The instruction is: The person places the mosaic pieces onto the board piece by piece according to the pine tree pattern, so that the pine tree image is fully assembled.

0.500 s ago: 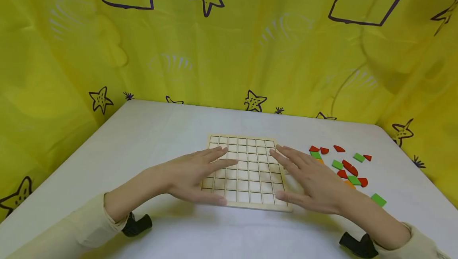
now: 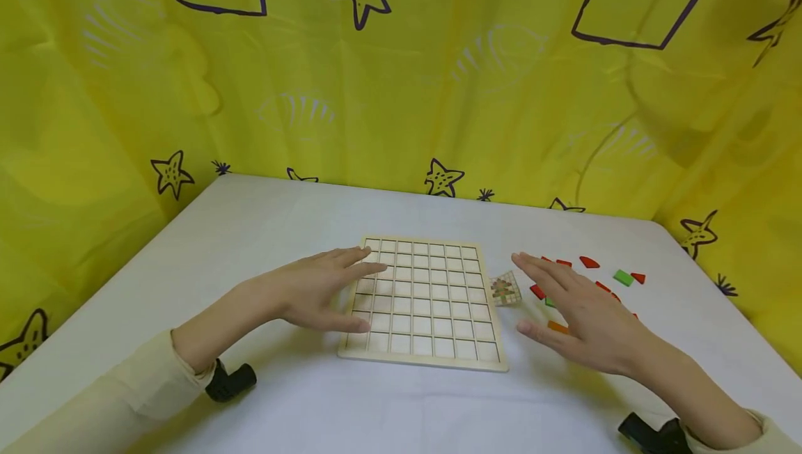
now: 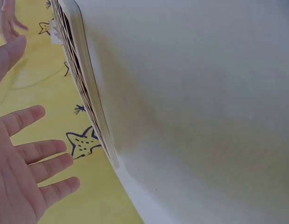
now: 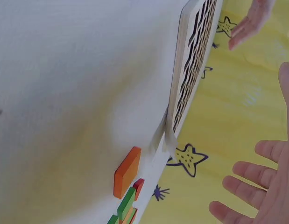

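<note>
A: Where is the grid board [image 2: 431, 301] in the head view?

B: Lower centre of the frame, flat on the white bench [image 2: 401, 412], between the two grips.

A: And the left grip [image 2: 313, 292]?

B: A bare hand, left of centre in the lower half. Its fingers are extended, thumb apart, with nothing in them. The fingertips overlap the board's left edge there, but the left wrist view, with the board's edge at upper centre-left, shows them apart from it.

A: What about the right grip [image 2: 585, 315]?

B: Lower right, fingers straight and thumb spread, also holding nothing. The board lies to its left in the frame, with a strip of bench between.

A: Anything in that strip?

B: A small patterned card [image 2: 505, 290], just beside the board's right edge.

A: And the coloured pieces?

B: Right of centre: red, green and orange ones, partly hidden behind the right grip. The right wrist view has an orange piece [image 4: 127, 172] at lower centre, the fingers well apart from it at lower right.

A: Behind it all?

B: A yellow curtain [image 2: 401, 92] with drawn stars, filling the upper half.
</note>
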Demonstrator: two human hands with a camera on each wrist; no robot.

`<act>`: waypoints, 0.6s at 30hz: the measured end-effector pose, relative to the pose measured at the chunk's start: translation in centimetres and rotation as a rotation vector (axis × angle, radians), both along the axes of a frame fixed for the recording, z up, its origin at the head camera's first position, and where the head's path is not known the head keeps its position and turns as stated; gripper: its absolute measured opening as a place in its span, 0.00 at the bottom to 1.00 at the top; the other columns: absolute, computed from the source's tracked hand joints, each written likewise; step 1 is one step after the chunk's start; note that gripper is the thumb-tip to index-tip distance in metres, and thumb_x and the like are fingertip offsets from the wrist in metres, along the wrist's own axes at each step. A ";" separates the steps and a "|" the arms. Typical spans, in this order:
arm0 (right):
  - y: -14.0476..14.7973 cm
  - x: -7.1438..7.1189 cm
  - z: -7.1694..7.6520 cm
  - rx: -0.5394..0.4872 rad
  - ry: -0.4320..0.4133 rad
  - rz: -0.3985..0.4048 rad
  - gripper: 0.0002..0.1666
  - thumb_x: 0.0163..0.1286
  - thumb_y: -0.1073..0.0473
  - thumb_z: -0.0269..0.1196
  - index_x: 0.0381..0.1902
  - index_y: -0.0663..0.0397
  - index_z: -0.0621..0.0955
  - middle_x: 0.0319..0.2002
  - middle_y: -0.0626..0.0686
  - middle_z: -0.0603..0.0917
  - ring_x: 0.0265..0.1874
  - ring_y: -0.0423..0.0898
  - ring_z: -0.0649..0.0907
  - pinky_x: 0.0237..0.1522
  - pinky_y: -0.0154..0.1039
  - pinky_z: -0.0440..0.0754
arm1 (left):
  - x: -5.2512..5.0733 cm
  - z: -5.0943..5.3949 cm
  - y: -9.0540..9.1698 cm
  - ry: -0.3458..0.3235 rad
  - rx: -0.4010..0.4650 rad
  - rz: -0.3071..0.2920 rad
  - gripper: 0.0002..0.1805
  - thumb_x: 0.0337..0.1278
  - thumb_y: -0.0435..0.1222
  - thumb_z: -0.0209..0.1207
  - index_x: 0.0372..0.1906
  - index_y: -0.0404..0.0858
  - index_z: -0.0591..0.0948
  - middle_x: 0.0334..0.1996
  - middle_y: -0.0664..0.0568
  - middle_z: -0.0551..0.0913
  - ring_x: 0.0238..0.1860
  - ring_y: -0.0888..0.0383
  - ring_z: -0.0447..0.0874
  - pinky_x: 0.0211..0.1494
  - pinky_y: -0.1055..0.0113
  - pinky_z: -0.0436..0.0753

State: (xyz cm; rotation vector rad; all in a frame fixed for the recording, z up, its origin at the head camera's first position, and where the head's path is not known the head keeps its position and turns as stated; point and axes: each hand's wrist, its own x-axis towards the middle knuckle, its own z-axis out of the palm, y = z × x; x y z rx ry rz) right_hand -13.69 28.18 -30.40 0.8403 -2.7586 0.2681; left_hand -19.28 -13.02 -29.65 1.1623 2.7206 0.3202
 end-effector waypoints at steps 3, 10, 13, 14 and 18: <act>0.4 -0.1 0.0 -0.005 0.002 -0.015 0.53 0.68 0.39 0.69 0.82 0.37 0.55 0.74 0.54 0.68 0.64 0.58 0.77 0.53 0.64 0.79 | -0.6 0.0 0.0 0.001 -0.009 0.006 0.47 0.62 0.64 0.61 0.79 0.47 0.62 0.79 0.38 0.56 0.78 0.37 0.55 0.77 0.42 0.58; 1.4 -0.6 -0.1 -0.059 -0.042 -0.052 0.49 0.71 0.42 0.67 0.82 0.36 0.56 0.73 0.57 0.69 0.60 0.56 0.80 0.53 0.64 0.79 | -2.1 0.0 -0.2 -0.061 -0.063 0.057 0.46 0.62 0.63 0.62 0.78 0.45 0.63 0.78 0.35 0.57 0.78 0.38 0.57 0.76 0.42 0.62; 1.7 -0.9 -0.1 -0.061 -0.053 -0.061 0.47 0.71 0.42 0.67 0.81 0.41 0.59 0.72 0.58 0.70 0.64 0.61 0.77 0.54 0.66 0.78 | -2.6 0.0 -0.3 -0.107 -0.093 0.090 0.46 0.61 0.62 0.63 0.78 0.46 0.63 0.78 0.36 0.58 0.77 0.39 0.58 0.74 0.41 0.63; 1.8 -1.0 -0.2 -0.061 -0.049 -0.063 0.46 0.71 0.42 0.67 0.80 0.43 0.61 0.72 0.58 0.70 0.64 0.61 0.77 0.54 0.66 0.78 | -2.7 0.0 -0.3 -0.120 -0.104 0.098 0.46 0.60 0.62 0.64 0.78 0.46 0.63 0.78 0.36 0.58 0.77 0.39 0.58 0.74 0.41 0.63; 2.3 -1.7 -0.4 -0.037 -0.007 -0.061 0.42 0.69 0.43 0.69 0.75 0.50 0.68 0.71 0.60 0.71 0.64 0.63 0.76 0.52 0.66 0.79 | -3.1 0.1 -0.3 -0.169 -0.136 0.119 0.48 0.57 0.60 0.68 0.77 0.46 0.64 0.77 0.39 0.61 0.76 0.41 0.61 0.73 0.41 0.65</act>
